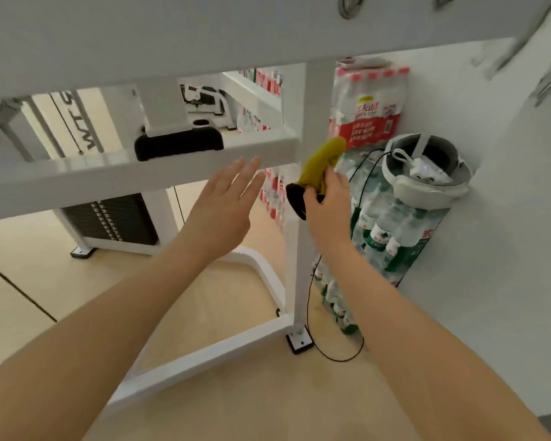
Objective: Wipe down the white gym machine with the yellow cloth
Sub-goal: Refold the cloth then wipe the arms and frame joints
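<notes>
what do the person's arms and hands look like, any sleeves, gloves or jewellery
Both arms are bare for their whole visible length; no sleeve shows in the picture. The left hand and the right hand wear no gloves, and no ring, watch or bracelet is visible on fingers or wrists. No markings show on either forearm.

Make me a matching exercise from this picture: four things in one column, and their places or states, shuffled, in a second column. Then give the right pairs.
Things:
1. yellow cloth
2. left hand
3. white headset
4. black cable

Places or states:
A. open, fingers straight, near the white crossbar
B. lying on the stacked water bottle packs
C. bunched in the right hand
D. hanging down to the floor beside the white upright post

Pairs: 1-C, 2-A, 3-B, 4-D
</notes>
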